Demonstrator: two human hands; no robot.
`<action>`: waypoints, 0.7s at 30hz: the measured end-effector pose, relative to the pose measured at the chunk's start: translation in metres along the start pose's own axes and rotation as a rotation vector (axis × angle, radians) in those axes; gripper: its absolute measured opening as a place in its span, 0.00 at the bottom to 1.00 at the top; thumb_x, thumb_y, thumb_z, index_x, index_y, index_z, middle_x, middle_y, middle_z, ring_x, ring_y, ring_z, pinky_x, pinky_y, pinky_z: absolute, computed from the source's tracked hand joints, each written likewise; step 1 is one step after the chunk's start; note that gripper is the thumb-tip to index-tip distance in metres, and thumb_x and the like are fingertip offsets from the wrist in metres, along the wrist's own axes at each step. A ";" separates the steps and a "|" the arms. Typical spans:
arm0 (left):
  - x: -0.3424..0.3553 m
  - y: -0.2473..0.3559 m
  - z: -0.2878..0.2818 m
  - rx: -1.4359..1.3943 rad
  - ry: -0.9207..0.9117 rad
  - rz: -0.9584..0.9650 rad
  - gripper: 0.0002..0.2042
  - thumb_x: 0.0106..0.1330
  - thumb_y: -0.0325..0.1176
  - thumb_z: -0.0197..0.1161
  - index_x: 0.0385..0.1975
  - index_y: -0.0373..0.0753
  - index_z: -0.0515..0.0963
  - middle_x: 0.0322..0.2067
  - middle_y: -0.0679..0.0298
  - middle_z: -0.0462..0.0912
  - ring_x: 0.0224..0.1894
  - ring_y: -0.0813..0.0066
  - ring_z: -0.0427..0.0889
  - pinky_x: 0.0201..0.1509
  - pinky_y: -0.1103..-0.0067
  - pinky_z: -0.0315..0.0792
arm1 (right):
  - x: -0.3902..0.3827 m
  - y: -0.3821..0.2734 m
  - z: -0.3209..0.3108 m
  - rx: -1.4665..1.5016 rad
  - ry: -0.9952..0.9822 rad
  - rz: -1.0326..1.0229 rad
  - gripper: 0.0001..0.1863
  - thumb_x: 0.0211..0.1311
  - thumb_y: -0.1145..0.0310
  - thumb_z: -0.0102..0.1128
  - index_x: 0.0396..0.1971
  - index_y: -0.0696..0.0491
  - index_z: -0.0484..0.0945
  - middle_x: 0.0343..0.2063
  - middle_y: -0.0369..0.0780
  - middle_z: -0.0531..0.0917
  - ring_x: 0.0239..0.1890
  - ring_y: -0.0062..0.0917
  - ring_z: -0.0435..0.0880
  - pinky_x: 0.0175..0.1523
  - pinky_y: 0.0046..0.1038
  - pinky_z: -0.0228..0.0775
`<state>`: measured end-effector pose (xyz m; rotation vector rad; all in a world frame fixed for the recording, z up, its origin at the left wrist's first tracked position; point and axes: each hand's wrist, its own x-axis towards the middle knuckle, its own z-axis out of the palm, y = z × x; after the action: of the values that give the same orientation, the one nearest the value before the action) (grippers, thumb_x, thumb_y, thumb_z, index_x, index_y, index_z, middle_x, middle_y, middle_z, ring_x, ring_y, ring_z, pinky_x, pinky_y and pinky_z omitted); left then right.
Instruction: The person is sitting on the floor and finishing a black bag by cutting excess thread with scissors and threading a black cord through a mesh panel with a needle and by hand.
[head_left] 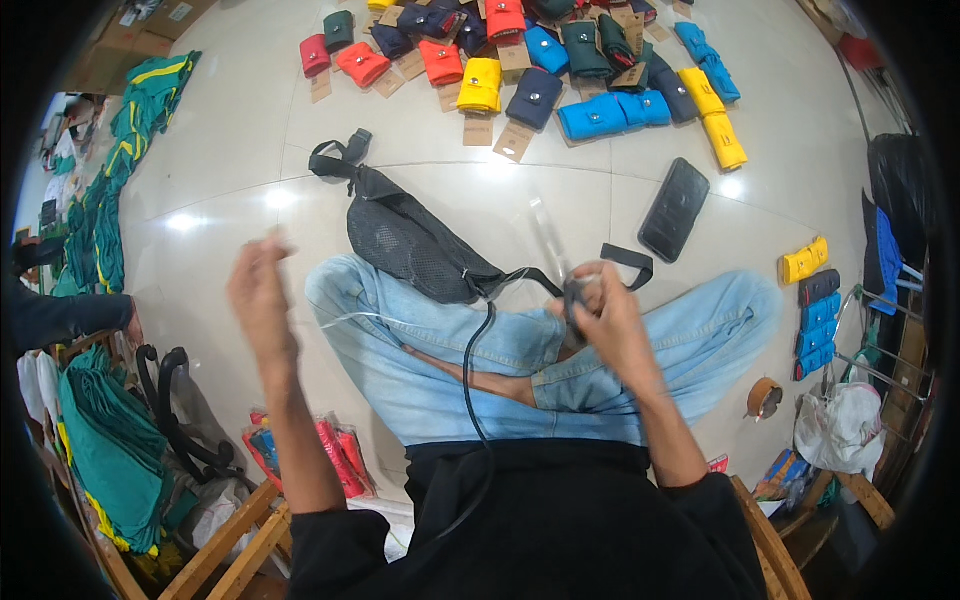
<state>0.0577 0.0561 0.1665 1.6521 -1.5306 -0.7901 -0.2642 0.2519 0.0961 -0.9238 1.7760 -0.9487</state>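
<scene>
My right hand (607,315) is closed round the dark handles of a pair of scissors (548,235), whose blades point up and away, blurred. My left hand (260,295) is raised at the left, fingers curled together and smeared at the tips; whatever they hold, if anything, cannot be made out. Between the hands a black mesh waist bag (415,240) lies across the floor and my shins, with its strap and buckle (357,145) at the far end. A thin whitish strand (370,317) crosses my left leg beside the bag.
Many coloured snap-closed pouches (480,85) with brown tags lie on the far floor. A black phone (674,210) lies right of the bag. A tape roll (765,397) and a row of folded pouches (818,310) are at the right. Green cloth (110,440) and another person's arm (75,312) are left.
</scene>
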 end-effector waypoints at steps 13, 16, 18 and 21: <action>-0.095 -0.245 -0.301 1.051 0.190 -0.543 0.42 0.63 0.37 0.65 0.69 0.29 0.44 0.48 0.32 0.80 0.54 0.38 0.81 0.56 0.61 0.74 | 0.067 0.029 0.002 -0.741 0.087 -0.301 0.19 0.61 0.74 0.62 0.51 0.61 0.75 0.38 0.57 0.83 0.34 0.53 0.84 0.42 0.47 0.75; -0.056 -0.143 -0.187 0.564 0.102 -0.202 0.26 0.72 0.35 0.55 0.66 0.35 0.60 0.38 0.54 0.75 0.37 0.63 0.75 0.43 0.73 0.68 | 0.062 0.021 0.004 -0.875 0.064 -0.151 0.18 0.63 0.70 0.61 0.51 0.61 0.77 0.35 0.57 0.84 0.34 0.54 0.83 0.41 0.48 0.76; -0.043 -0.045 -0.096 0.006 -0.038 -0.355 0.20 0.74 0.39 0.56 0.64 0.44 0.69 0.24 0.80 0.61 0.22 0.93 0.56 0.22 0.90 0.52 | 0.053 -0.009 0.006 -0.791 0.048 -0.181 0.17 0.64 0.70 0.61 0.51 0.61 0.78 0.36 0.55 0.85 0.36 0.53 0.84 0.44 0.47 0.77; -0.048 0.033 -0.006 -0.796 -0.468 -0.411 0.23 0.75 0.41 0.58 0.64 0.38 0.66 0.23 0.77 0.59 0.21 0.92 0.57 0.22 0.90 0.54 | 0.036 -0.054 0.021 -0.256 -0.060 -0.286 0.22 0.68 0.66 0.60 0.59 0.60 0.75 0.52 0.51 0.83 0.53 0.42 0.83 0.61 0.38 0.72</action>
<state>0.0399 0.1040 0.1956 1.2057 -0.9223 -1.8273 -0.2463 0.1928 0.1244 -1.3837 1.7704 -0.8695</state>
